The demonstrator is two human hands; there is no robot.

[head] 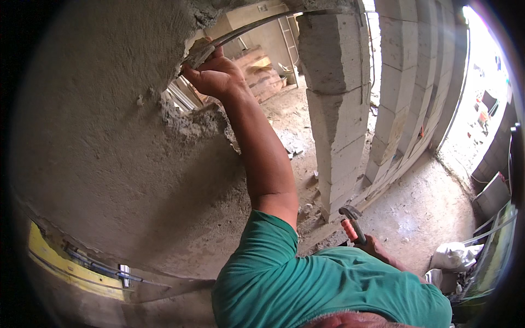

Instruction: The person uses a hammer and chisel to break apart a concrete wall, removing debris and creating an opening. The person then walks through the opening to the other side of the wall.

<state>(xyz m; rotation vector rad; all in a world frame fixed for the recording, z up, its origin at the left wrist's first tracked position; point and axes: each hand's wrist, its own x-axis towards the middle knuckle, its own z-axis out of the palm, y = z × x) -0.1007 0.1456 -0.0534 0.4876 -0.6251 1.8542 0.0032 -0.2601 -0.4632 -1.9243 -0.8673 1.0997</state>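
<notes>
My left hand [217, 76] is raised to the rough edge of a broken opening in a plastered wall [102, 102]. Its fingers and thumb close around a jagged masonry piece [199, 56]; whether that piece is loose or still joined to the wall I cannot tell. A dark curved strip [258, 25] runs from beside these fingers along the top of the opening. Low by my right side, my right hand [371, 246] grips a hammer [357, 223] with its dark head up. An orange ribbed handle [349, 230] of another tool shows against the hammer; its other end is hidden.
A pale block pillar [340, 102] stands right of the opening, with a block wall [402, 102] beyond. Through the gap are a ladder [289, 49], stacked boards [258, 74] and rubble on the floor [293, 143]. White sacks [453, 256] lie at the lower right.
</notes>
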